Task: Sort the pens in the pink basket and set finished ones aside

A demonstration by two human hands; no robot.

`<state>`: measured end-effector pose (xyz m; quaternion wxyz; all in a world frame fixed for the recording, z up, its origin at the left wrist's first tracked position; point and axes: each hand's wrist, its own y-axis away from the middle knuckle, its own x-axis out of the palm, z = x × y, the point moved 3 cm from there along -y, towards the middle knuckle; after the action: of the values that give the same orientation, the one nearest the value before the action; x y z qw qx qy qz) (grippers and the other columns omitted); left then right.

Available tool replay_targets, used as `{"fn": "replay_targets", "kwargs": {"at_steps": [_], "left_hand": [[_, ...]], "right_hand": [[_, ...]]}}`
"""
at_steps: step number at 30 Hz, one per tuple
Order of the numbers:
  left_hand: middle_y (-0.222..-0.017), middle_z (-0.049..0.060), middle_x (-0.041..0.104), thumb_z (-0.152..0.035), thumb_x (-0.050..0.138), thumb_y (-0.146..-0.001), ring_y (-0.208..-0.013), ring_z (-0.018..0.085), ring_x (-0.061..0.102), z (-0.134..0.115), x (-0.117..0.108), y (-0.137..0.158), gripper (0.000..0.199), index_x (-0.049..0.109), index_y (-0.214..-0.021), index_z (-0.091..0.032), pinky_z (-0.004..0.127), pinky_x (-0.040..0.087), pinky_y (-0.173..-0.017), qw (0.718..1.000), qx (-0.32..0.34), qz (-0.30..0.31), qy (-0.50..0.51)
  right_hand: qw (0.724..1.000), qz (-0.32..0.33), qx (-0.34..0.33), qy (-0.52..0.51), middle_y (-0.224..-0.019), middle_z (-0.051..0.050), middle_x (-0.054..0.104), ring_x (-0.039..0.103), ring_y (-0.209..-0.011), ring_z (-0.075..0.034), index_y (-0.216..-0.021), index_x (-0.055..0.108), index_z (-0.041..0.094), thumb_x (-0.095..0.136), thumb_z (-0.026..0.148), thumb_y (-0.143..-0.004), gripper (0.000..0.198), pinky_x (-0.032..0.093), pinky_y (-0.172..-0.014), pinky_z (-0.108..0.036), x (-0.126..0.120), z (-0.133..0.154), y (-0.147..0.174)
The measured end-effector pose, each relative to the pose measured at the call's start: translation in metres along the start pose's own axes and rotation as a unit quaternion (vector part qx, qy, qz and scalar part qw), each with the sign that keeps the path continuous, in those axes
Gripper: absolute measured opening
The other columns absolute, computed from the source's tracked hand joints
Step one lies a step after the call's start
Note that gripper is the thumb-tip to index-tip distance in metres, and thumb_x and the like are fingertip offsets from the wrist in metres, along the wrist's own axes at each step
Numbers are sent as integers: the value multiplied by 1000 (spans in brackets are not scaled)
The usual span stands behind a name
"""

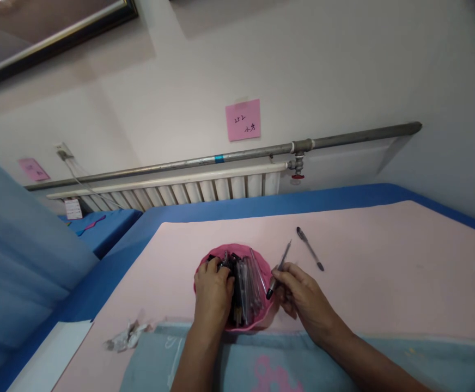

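A round pink basket point(268, 313) stands in front of me, packed with clear pen barrels point(248, 288) and black pen parts. My left hand point(213, 291) reaches into its left side, fingers curled down among small black pieces; what they grip is hidden. At the basket's right rim, my right hand point(303, 296) pinches an uncapped pen point(281, 265), its tip pointing up and away from me and its black end toward the basket. Beyond that hand a capped black pen point(310, 249) lies on the pink table cover point(384, 261).
Crumpled clear plastic point(127, 336) lies left of a blue-grey cloth point(156, 359) along the near edge. White paper point(53, 354) is at lower left, beside a blue curtain point(20, 261). Behind the table are a radiator point(205, 190) and a pipe point(159, 170).
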<state>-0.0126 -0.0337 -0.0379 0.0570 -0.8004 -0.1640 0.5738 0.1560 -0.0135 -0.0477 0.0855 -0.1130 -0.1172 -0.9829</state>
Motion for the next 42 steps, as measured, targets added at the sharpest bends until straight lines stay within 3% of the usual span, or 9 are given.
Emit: {"fn": "replay_targets", "kwargs": {"at_steps": [3,5,7,11,13,22,32,39,42], "left_hand": [[-106,9,62,-19,48,-79,-101,26,51,2,-8,1,21,69,-78,-20,42,38,-91,992,-11,-53,110],[-95,7,64,-23,48,-80,-93,22,55,6,-14,3,19,67,-78,-20,38,41,-87,964,-51,-67,251],[-82,4,65,-31,51,-79,-82,19,59,10,-19,5,17,63,-77,-19,33,46,-78,893,-128,-44,430],[-68,0,63,-32,71,-63,-66,14,62,13,-24,7,24,52,-68,-17,24,49,-59,683,-238,-15,690],[-64,-2,62,-28,75,-59,-58,11,61,13,-26,6,29,51,-69,-17,20,49,-53,645,-247,-16,723],[-61,-2,62,-29,72,-64,-47,7,57,7,-25,7,26,53,-72,-14,16,46,-43,651,-238,17,721],[-59,-3,60,-29,71,-65,-45,6,55,8,-26,8,25,53,-73,-14,16,45,-43,647,-236,22,725],[-56,-4,58,-32,70,-67,-45,7,54,6,-21,9,23,57,-73,-14,17,46,-44,689,-205,49,693],[-57,-3,59,-34,71,-66,-47,7,54,5,-20,9,25,57,-72,-14,17,46,-46,692,-199,49,693]], "right_hand": [[1000,-6,-6,7,-41,10,45,36,-32,-7,-62,44,22,57,31,-72,18,20,-34,-20,0,2,1],[999,-3,-22,24,-41,10,43,35,-33,-7,-61,44,22,55,31,-73,19,22,-35,-20,-1,5,4],[996,26,-53,68,-42,10,40,34,-35,-8,-63,47,22,52,32,-76,17,25,-37,-21,1,8,9],[958,146,-136,207,-52,6,46,41,-47,-10,-71,56,22,49,30,-79,14,31,-47,-23,9,9,24],[934,189,-159,258,-58,4,50,44,-54,-12,-73,59,22,48,30,-81,15,33,-52,-24,14,7,30],[900,231,-168,330,-63,2,56,48,-57,-14,-79,62,22,46,27,-82,17,33,-54,-25,21,2,33],[894,243,-163,338,-62,2,54,46,-56,-14,-80,61,21,45,24,-82,17,32,-53,-25,22,1,32],[895,237,-150,346,-61,3,51,43,-55,-13,-78,59,20,43,26,-82,17,31,-53,-24,21,0,33],[896,238,-147,346,-61,3,48,42,-55,-12,-78,58,20,43,27,-83,17,31,-52,-24,21,-1,33]]}}
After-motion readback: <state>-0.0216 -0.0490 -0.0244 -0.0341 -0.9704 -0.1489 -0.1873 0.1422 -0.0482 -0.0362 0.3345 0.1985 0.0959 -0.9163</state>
